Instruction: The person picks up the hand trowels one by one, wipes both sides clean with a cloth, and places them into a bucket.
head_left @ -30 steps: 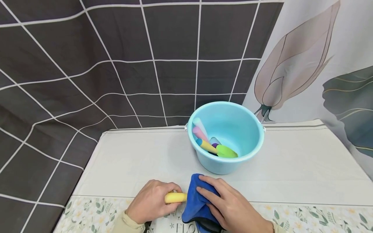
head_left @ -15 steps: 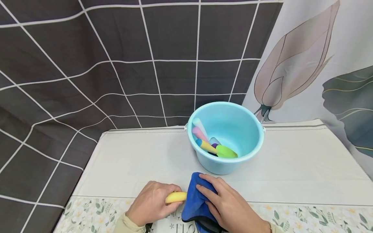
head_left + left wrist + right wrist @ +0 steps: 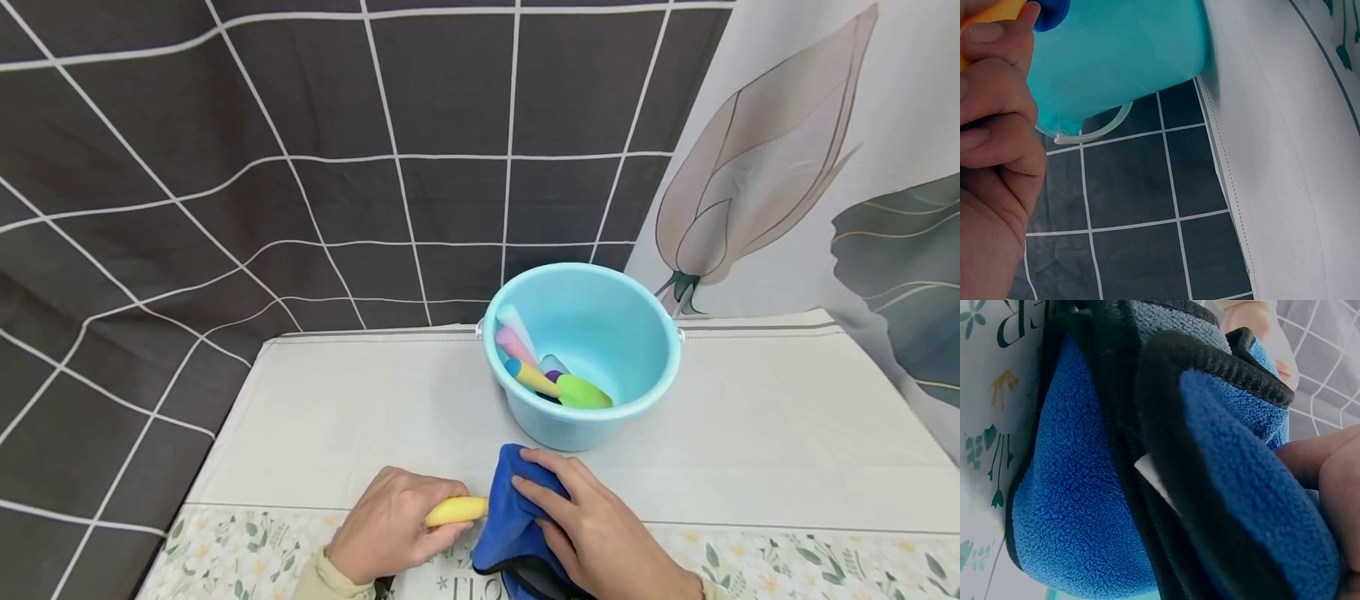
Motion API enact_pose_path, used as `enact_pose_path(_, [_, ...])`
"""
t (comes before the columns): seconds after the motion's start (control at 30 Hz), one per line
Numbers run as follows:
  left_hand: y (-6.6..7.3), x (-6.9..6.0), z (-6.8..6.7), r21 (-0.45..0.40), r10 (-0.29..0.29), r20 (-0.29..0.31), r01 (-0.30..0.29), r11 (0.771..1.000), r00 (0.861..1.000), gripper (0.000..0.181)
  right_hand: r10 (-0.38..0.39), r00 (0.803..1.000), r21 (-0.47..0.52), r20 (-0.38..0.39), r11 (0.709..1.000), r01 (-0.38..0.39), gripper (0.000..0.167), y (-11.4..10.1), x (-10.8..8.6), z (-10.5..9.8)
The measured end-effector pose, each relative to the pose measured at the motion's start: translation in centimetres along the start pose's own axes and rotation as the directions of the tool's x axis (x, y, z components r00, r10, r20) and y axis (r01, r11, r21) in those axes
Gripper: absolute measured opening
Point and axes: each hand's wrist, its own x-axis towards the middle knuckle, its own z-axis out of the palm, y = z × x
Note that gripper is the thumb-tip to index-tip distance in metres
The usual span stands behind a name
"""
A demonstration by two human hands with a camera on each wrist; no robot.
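Note:
In the head view my left hand (image 3: 401, 525) grips a smooth yellow handle (image 3: 456, 511) between thumb and curled fingers. The handle's right end runs into a blue cloth (image 3: 510, 521) with black edging, so whatever it joins is hidden. My right hand (image 3: 600, 533) holds that cloth folded round the hidden part, fingers bent over it. From the left wrist, the curled fingers (image 3: 1000, 94) show with a bit of the yellow handle (image 3: 1007, 10) at the top corner. Thick blue folds of cloth (image 3: 1085, 487) fill most of the right wrist view.
Just beyond my hands stands a light-blue bucket (image 3: 570, 432). Inside lean several handled pieces, among them a green scoop-shaped blade (image 3: 582, 392) and a pink handle (image 3: 516, 343). A white and floral cloth (image 3: 360, 417) covers the table; a dark checked curtain (image 3: 450, 200) hangs behind.
The cloth and my right hand have shifted slightly to the right, and a little more of the yellow handle shows. My left hand keeps its grip in nearly the same place.

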Motion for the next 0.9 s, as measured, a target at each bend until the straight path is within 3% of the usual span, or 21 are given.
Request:
enact_pose_path(0.53, [-0.1,0.0,0.0,-0.001,0.019,-0.023,-0.019,1.0,1.0,0.009,0.027,0.999,0.012,0.021,1.0,-0.027,0.05,0.4,-0.3,-0.6])
enact_pose_path(0.9, [-0.1,-0.6,-0.4,0.012,0.041,-0.06,-0.04,0.999,0.997,0.012,0.031,0.999,-0.061,0.006,0.998,-0.031,0.052,1.0,-0.6,-1.2])
